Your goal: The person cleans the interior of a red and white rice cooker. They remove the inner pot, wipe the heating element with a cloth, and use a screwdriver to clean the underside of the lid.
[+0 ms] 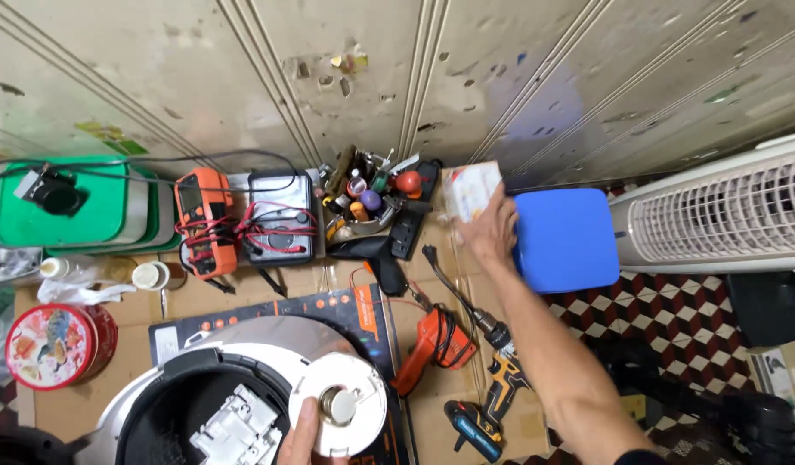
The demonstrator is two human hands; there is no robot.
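The left hand (301,437) is gripping a round white plastic part (339,403) with a metal hub at its centre, fingers closed on its lower-left edge. The part is sitting at the 6 o'clock position of the view, over the open round appliance body (169,396) — a grey shell with a dark interior and a white terminal block inside.

The right hand (492,228) is reaching toward 1 o'clock, fingers closed on a small white carton (471,189) just beside a blue stool (565,239).

Between the two hands, an orange heat tool (432,340) and a yellow-black cordless drill (501,370) are lying on the cardboard mat (311,280). At 11 o'clock, an orange multimeter (204,220) is resting beside a grey meter (279,215) and a cup of hand tools (367,202). At 3 o'clock, a white tower fan (716,211) is lying on its side; at 9 o'clock, a red round tin (57,344) is standing.
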